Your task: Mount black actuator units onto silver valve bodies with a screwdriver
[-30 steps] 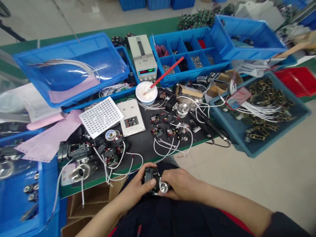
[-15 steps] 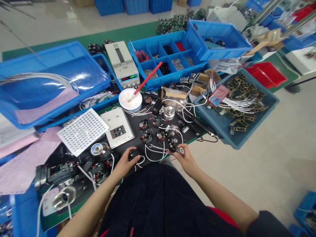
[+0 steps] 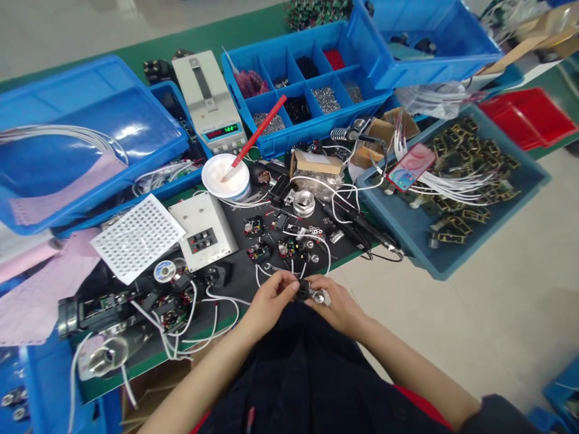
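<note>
Both hands meet at the table's front edge around a small black part with a round silver metal end [image 3: 304,291]. The fingers of my left hand [image 3: 277,295] pinch its black side. On the other side my right hand [image 3: 335,301] grips it near the silver end. Just beyond the hands lies an open-end wrench [image 3: 268,267], partly hidden. Small black assemblies with circuit boards [image 3: 289,246] and white cables sit behind it. To the left of my left hand, another black part [image 3: 219,275] rests on the dark mat with a white cable near it.
A white bowl [image 3: 226,176] holds a red-handled brush. Behind it stand a power supply [image 3: 208,99] and a blue compartment box [image 3: 289,84] of small parts. A grey-blue bin [image 3: 446,259] with metal brackets is at right. A white test box [image 3: 203,232] stands left.
My left hand has let go of a black part, which now lies at left, and has moved right to the piece in my right hand. The camera view has shifted.
</note>
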`<state>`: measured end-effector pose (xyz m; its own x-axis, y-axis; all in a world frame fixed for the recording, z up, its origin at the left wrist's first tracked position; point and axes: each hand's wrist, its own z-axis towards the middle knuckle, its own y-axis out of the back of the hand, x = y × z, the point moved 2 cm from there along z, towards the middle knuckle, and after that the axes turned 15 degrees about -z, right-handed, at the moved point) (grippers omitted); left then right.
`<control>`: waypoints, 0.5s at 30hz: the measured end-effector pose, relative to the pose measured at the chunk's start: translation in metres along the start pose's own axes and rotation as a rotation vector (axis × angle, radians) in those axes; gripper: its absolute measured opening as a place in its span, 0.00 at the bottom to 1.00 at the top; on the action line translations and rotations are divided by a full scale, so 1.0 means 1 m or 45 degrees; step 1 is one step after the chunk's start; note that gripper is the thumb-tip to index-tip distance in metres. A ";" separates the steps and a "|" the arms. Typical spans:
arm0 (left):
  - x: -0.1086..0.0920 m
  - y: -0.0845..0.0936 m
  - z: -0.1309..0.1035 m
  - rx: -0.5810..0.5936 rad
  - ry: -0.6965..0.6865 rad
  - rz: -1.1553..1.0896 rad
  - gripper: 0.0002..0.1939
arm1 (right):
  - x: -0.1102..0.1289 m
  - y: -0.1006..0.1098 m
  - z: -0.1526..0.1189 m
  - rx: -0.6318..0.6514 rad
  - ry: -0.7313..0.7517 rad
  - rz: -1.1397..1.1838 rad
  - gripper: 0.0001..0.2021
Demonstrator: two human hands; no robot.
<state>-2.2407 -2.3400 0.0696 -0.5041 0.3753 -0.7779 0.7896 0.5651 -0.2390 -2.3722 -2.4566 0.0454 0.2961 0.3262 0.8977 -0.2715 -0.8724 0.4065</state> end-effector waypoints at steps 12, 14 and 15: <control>0.038 -0.039 0.017 0.011 0.302 -0.180 0.14 | -0.026 0.008 -0.039 -0.162 0.000 -0.301 0.07; 0.046 -0.039 0.018 0.074 0.405 -0.088 0.14 | -0.033 -0.002 -0.053 -0.241 -0.028 -0.280 0.07; 0.051 -0.039 0.019 0.112 0.459 -0.036 0.15 | -0.036 -0.008 -0.060 -0.276 -0.040 -0.260 0.07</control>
<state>-2.2905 -2.3572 0.0285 -0.6044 0.6043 -0.5191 0.7929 0.5196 -0.3182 -2.4355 -2.4396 0.0202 0.3924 0.4727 0.7890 -0.3913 -0.6906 0.6083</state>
